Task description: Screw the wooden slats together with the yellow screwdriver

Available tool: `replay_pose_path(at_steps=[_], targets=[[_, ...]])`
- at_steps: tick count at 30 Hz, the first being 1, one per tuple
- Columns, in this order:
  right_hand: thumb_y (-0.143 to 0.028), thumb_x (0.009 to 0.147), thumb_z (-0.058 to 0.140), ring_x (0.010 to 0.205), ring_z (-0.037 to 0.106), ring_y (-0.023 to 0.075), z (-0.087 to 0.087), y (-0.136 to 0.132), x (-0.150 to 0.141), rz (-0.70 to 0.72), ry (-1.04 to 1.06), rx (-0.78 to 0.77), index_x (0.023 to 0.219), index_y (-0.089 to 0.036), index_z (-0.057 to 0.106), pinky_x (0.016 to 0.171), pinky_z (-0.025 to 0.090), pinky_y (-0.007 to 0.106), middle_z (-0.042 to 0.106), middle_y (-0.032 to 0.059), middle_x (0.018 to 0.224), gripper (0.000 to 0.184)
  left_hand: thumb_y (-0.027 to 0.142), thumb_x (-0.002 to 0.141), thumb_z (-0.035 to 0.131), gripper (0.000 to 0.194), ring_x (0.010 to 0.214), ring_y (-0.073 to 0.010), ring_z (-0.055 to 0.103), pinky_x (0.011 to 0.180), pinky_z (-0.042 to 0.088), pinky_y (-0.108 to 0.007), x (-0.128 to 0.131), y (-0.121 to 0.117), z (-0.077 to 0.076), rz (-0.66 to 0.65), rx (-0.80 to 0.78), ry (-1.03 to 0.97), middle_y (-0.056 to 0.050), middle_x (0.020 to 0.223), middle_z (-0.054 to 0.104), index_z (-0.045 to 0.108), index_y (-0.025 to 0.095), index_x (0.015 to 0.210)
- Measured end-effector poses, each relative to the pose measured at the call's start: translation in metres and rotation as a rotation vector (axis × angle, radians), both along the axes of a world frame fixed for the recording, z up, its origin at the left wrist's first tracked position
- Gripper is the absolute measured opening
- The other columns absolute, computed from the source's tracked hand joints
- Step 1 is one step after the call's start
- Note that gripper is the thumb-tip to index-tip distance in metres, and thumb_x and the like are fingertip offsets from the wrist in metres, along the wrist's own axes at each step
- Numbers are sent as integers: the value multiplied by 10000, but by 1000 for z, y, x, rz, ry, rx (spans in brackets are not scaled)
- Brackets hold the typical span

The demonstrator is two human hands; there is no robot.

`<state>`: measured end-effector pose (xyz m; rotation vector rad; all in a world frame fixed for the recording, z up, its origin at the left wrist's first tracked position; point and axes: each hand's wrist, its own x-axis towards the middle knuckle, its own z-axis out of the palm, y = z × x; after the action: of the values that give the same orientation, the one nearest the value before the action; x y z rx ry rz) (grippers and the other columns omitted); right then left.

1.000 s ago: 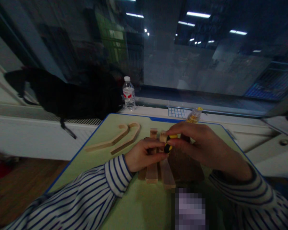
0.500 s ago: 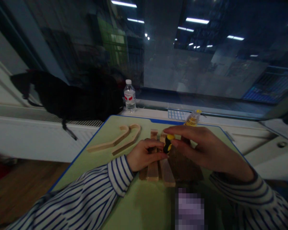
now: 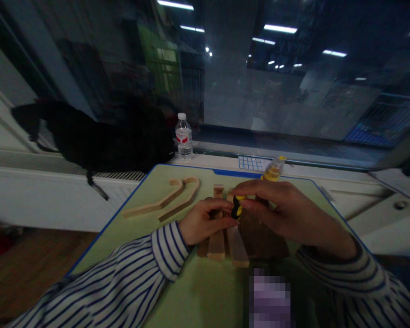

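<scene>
A stubby yellow-and-black screwdriver [image 3: 237, 208] stands over the wooden pieces in the middle of the table; its tip is hidden. My right hand [image 3: 287, 205] grips the upper part of the handle between thumb and fingers. From the left, thumb and index finger of my left hand [image 3: 203, 221] close around its lower end. Two light wooden strips [image 3: 217, 246] lie side by side beneath my hands, the right strip [image 3: 238, 250] slightly slanted. Under them is a dark brown board [image 3: 268, 237], partly covered by my right hand.
Two hook-shaped wooden pieces [image 3: 179, 200] lie on the left of the green, blue-edged table [image 3: 123, 255]. Behind stand a water bottle [image 3: 183, 139] and a clear, yellow-capped bottle [image 3: 274, 168]. A black bag [image 3: 99, 136] rests on the sill at left. A blurred patch [image 3: 269, 298] covers the front.
The screwdriver handle has turned between my right fingers, its yellow and black parts showing differently. My left hand has stayed at its lower end. The view has shifted slightly.
</scene>
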<state>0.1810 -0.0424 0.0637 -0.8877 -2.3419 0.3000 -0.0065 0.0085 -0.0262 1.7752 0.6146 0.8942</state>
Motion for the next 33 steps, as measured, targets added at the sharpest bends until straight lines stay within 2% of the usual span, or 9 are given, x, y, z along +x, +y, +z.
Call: replay_pose_path(at_steps=[4, 8, 15, 18, 20, 23, 27, 33], targets=[[-196, 893, 522, 962, 639, 151, 0, 0, 3, -35, -27, 12, 1127, -204, 597, 833, 505, 289, 688, 54, 1072, 246, 233, 729, 705, 211, 715, -133, 597, 702, 484, -252, -1, 1, 0, -2, 49, 30, -28, 795, 701, 695, 124, 910], [-222, 889, 545, 833, 650, 136, 1, -1, 3, -55, -45, 36, 1076, -201, 603, 737, 510, 262, 695, 43, 992, 197, 249, 787, 651, 205, 703, -136, 598, 659, 475, -240, -3, 3, -2, -56, 104, 84, -35, 795, 709, 711, 131, 944], [-250, 877, 578, 753, 621, 111, 1, -2, 2, -80, -40, 41, 1014, -193, 592, 657, 470, 224, 676, 15, 920, 148, 225, 824, 608, 228, 857, -172, 637, 786, 495, -285, -5, 5, -1, -115, 134, 60, -73, 950, 718, 700, 144, 1017], [-269, 886, 568, 736, 609, 106, 2, -1, 2, -81, -41, 36, 1013, -187, 591, 638, 457, 220, 670, 15, 906, 153, 242, 822, 610, 217, 795, -165, 634, 738, 498, -274, -5, 3, 2, -102, 124, 77, -64, 886, 719, 705, 132, 983], [-285, 889, 564, 721, 603, 106, 2, -1, 1, -82, -42, 39, 1009, -186, 591, 625, 450, 222, 668, 18, 901, 158, 251, 800, 634, 229, 761, -159, 628, 718, 493, -267, -5, 1, 4, -76, 112, 98, -52, 852, 715, 700, 124, 978], [-315, 891, 560, 698, 599, 105, 2, -1, 0, -87, -34, 48, 1001, -182, 590, 608, 442, 222, 665, 21, 894, 174, 240, 735, 696, 283, 823, -168, 628, 786, 483, -279, -2, -3, 10, -27, 86, 82, -54, 903, 707, 685, 115, 989], [-319, 897, 551, 685, 603, 104, 3, 0, 1, -111, -55, 51, 1008, -182, 584, 603, 437, 224, 667, 18, 888, 179, 287, 701, 727, 259, 786, -150, 604, 764, 473, -264, 3, -3, 21, 48, 110, 123, -30, 843, 683, 685, 117, 892], [-312, 899, 548, 791, 632, 132, 3, 0, 1, -170, -107, 75, 993, -185, 595, 660, 453, 238, 683, 26, 904, 165, 388, 721, 701, 285, 718, -137, 576, 701, 468, -246, 3, 3, 34, -31, 151, 330, 0, 747, 652, 681, 138, 857]])
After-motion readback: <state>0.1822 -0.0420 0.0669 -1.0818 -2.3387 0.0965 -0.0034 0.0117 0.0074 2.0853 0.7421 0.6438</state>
